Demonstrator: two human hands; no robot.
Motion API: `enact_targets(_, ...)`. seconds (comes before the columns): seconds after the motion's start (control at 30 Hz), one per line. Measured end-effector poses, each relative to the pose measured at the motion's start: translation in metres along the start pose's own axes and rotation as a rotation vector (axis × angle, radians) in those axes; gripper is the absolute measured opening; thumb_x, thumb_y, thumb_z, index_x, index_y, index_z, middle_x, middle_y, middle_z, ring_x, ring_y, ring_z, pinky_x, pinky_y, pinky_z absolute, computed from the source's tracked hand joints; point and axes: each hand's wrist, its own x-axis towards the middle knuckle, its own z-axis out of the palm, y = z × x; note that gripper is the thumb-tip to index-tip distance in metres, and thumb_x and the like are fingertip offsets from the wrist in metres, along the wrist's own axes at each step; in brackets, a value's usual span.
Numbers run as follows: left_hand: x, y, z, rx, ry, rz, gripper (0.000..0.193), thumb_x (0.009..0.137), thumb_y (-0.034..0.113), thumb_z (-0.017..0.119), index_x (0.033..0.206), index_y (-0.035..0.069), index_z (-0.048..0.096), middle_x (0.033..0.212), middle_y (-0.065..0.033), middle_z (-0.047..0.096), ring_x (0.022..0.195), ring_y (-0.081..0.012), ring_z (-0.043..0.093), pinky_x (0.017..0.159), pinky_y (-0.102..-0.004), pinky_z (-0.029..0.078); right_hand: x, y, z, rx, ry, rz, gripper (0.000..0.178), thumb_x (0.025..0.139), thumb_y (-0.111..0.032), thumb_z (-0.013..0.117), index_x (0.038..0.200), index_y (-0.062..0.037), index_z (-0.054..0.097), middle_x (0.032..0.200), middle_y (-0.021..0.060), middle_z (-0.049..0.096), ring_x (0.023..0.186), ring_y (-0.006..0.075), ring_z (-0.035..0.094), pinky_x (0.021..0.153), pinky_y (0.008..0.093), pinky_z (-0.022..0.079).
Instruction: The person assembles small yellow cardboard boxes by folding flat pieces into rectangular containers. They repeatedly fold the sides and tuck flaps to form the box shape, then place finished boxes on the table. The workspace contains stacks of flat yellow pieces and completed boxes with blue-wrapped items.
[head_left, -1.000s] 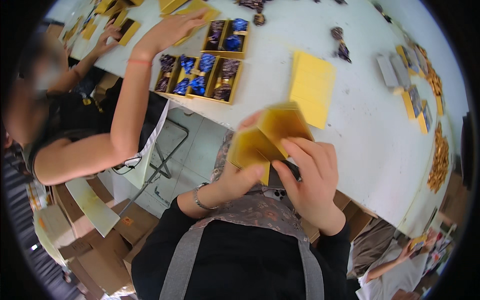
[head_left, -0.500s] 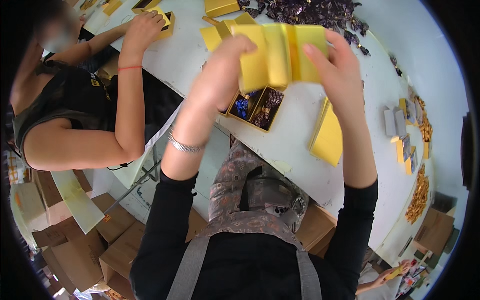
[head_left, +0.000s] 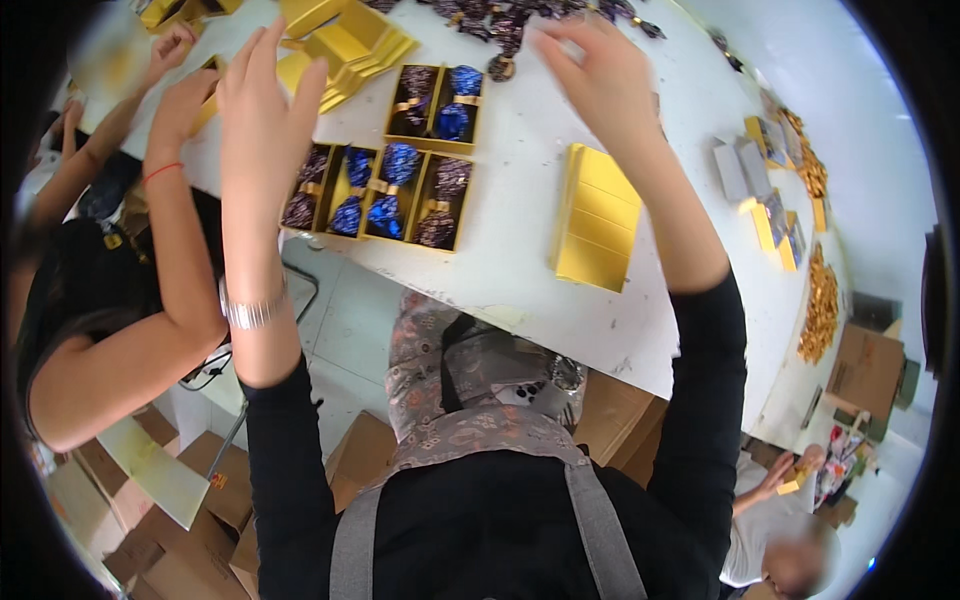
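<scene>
The left hand is held up, its thumb and fingers spread apart, near a pile of yellow boxes. The right hand is held by the dark wrapped pieces; whether anything is pinched cannot be told. Blue bundles are packed in gold boxes on the white tabletop.

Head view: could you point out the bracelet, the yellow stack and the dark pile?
Bracelet [head_left: 252,314], head view: middle of its silver band.
Yellow stack [head_left: 598,218], head view: middle of its top face.
Dark pile [head_left: 492,24], head view: its visible left part, near the picture's top.
</scene>
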Motion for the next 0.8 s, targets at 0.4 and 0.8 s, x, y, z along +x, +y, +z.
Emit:
enact_targets(0.4, -0.110, 0.203, 0.033, -0.658, -0.778, -0.080, 0.068, 0.091, 0.021, 0.053, 0.138, -0.013, 0.019, 0.145, -0.0339, 0.017, 0.139, -0.0415, 0.014, 0.112, -0.0444, 0.018, -0.196, -0.028, -0.078, 0.043, -0.145, 0.453, 0.049, 0.084, -0.013, 0.060, 0.127, 0.0032, 0.044, 0.132, 0.0216, 0.045, 0.115, 0.0381, 0.045, 0.096, 0.0434, 0.038)
enact_targets(0.8, -0.112, 0.220, 0.035, -1.316, -0.656, -0.529, 0.060, 0.088, 0.001, 0.047, 0.141, -0.005, 0.019, 0.141, -0.0180, 0.034, 0.131, -0.0236, 0.033, 0.109, -0.0372, 0.024, -0.201, -0.037, -0.082, 0.496, -0.046, 0.686, 0.060, 0.083, 0.000, 0.058, 0.138, 0.0016, 0.033, 0.136, 0.0221, 0.039, 0.125, 0.0355, 0.037, 0.101, 0.0405, 0.036)
